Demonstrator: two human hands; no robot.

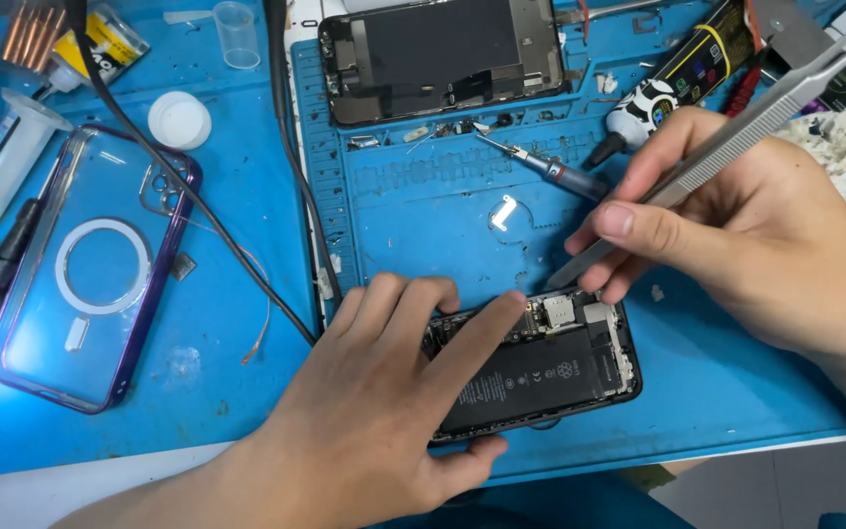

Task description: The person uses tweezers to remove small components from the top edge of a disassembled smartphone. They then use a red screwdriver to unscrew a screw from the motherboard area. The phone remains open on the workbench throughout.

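Note:
An opened phone body [550, 367] with a black battery lies on the blue repair mat [423, 216] near its front edge. My left hand [384, 411] rests over the phone's left end, thumb under its near edge and index finger stretched across its top. My right hand [736, 225] holds long metal tweezers [736, 127], their tips touching the phone's upper edge by the small metal parts.
The detached phone screen [443, 54] lies at the mat's far edge, a small screwdriver [540, 167] just below it. A clear purple-rimmed phone case [90, 274], a white cap [179, 120], a syringe [2, 157] and a black cable [198, 196] lie to the left.

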